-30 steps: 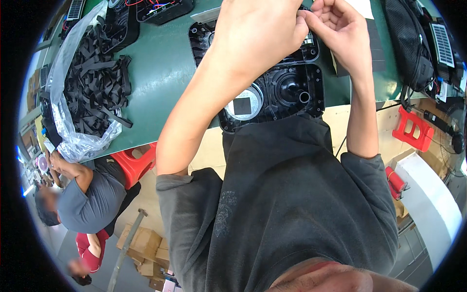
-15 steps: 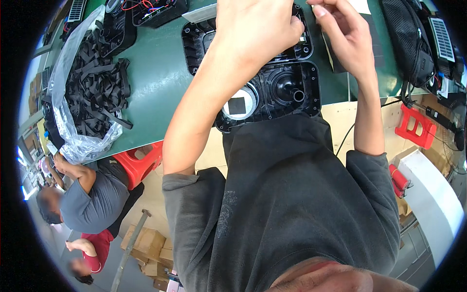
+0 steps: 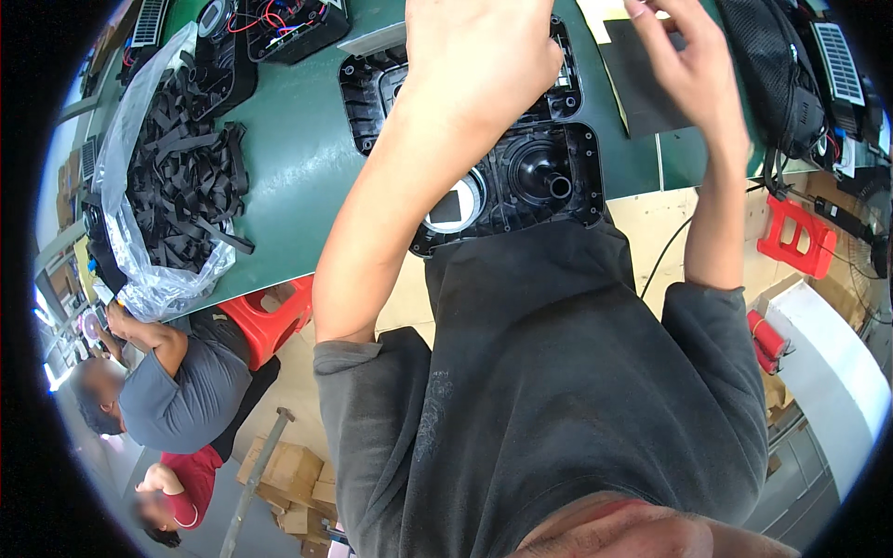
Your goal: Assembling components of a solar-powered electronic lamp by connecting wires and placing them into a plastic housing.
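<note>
My left hand is over the far half of an open black plastic housing, back of the hand up. Its fingers run past the top edge, so their grip is hidden. My right hand hovers beside a black sheet with yellowish backing; thumb and fingers look apart, some tips cut off by the picture's edge. The housing's near half lies against my dark shirt and carries a round speaker, partly covered by my left forearm, and a ring-shaped recess with a short tube.
A clear plastic bag of black straps lies on the green table at left, below a housing with red wires. At right lies a black mesh-covered case. Two people sit or stand at lower left, near a red stool.
My right hand has moved right and slightly up, uncovering more of the black sheet. The left hand and the housing have shifted slightly left in the picture.
</note>
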{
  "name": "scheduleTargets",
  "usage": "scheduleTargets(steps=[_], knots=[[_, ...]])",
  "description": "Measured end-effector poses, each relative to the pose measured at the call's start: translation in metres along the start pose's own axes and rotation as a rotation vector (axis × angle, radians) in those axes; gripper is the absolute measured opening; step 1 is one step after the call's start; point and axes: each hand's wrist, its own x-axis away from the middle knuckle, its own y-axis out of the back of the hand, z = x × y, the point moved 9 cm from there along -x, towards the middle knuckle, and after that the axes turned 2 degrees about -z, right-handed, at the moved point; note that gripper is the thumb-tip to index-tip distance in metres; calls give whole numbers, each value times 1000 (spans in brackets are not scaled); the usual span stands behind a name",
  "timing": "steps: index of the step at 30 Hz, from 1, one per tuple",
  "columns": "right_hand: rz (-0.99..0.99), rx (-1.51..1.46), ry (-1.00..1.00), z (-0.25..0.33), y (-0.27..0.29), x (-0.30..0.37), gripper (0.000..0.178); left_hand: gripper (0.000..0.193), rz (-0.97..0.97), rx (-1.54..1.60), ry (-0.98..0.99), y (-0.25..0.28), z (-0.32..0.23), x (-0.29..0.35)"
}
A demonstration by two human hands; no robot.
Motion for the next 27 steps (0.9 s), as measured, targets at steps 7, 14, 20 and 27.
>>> scheduleTargets(steps=[7, 14, 20, 27], knots=[[392, 68, 61, -14, -8, -8, 29, 20, 106, 111, -76, -5, -6, 2], [425, 79, 46, -15, -10, -6, 28, 37, -281, 391, -327, 31, 15, 24], [361, 109, 102, -3, -6, 0, 27, 31, -112, 242, -267, 17, 1, 75], [268, 112, 179, 4, -2, 7, 19, 28, -57, 282, -104, -11, 10, 68]])
